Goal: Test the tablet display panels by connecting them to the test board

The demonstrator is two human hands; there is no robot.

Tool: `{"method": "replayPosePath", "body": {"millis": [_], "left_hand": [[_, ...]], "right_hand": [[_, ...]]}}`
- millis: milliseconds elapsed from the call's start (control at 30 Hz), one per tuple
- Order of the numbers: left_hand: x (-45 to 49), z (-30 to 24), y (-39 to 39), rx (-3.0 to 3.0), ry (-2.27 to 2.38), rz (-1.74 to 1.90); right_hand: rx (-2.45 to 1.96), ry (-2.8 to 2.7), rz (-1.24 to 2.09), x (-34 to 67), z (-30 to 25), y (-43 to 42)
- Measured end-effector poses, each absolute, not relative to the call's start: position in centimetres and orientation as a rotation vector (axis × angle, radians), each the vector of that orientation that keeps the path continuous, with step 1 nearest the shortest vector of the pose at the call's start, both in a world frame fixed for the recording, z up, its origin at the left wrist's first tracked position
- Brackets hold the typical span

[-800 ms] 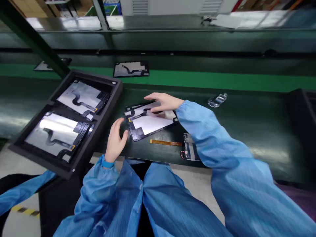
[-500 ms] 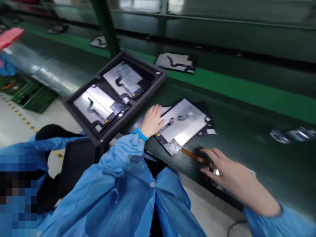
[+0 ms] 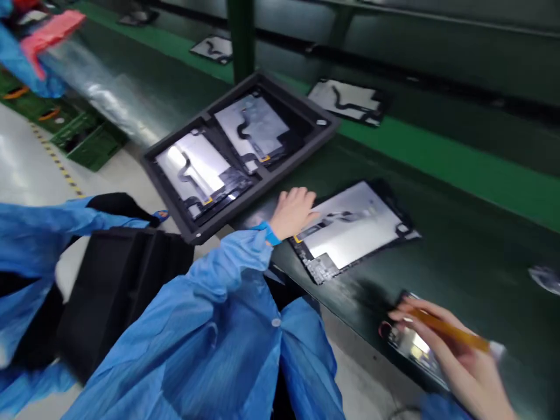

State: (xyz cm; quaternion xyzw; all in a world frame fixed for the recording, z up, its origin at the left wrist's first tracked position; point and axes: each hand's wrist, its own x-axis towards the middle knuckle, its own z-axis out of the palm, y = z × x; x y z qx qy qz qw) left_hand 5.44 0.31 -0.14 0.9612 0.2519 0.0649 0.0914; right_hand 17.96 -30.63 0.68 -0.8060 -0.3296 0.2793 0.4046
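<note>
My left hand rests with loosely curled fingers on the near left corner of a silver display panel that lies flat on the dark green bench. At the lower right, my right hand is closed on an orange flex cable attached to a small shiny board at the bench's front edge. Both arms wear blue sleeves.
A black tray holding two similar panels sits tilted to the left of the bench. More panels lie on the green conveyor strip behind. A green post rises at the back. Another person's blue sleeve is at the far left.
The view has swung left. My right hand left the panel, dropped to the bench's front edge and picked up the orange flex cable. My left hand came to rest on the panel's corner.
</note>
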Motion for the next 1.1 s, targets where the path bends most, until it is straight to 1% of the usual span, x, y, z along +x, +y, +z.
{"method": "replayPosePath", "body": {"millis": [100, 267, 400, 500, 567, 633, 700, 900, 1000, 1100], "left_hand": [[3.5, -0.8, -1.8, 2.798, 0.743, 0.183], [0.9, -2.0, -5.7, 2.785, 0.839, 0.29], [-0.1, -1.6, -7.2, 2.749, 0.867, 0.348], [0.7, -0.6, -7.2, 2.677, 0.77, 0.521], [2.0, 0.1, -7.1, 2.652, 0.613, 0.551], [3.8, 0.6, -7.1, 2.616, 0.467, 0.47], [5.5, 1.0, -7.1, 2.444, 0.413, 0.333], [7.4, 2.4, -6.9, 1.329, 0.267, -0.257], [7.1, 3.1, -6.9, 1.139, 0.241, -0.328], [6.7, 3.5, -7.4, 1.171, 0.286, -0.249]], "right_hand": [[-1.857, -0.68, 0.703, 16.9, 1.5, -29.6], [-1.673, -0.653, 0.622, 16.8, 0.0, -29.7], [-1.574, -0.575, 0.626, 16.1, -0.4, -30.0], [-1.531, -0.54, 0.615, 15.5, 0.2, -29.3], [-1.536, -0.539, 0.603, 15.2, 0.7, -28.6], [-1.542, -0.547, 0.613, 14.9, 1.3, -27.9], [-1.529, -0.556, 0.635, 14.6, 1.7, -27.4], [-1.475, -0.51, 0.666, 13.8, 2.3, -27.2], [-1.465, -0.473, 0.682, 13.7, 2.4, -26.9], [-1.478, -0.45, 0.662, 13.6, 2.5, -26.4]]}}
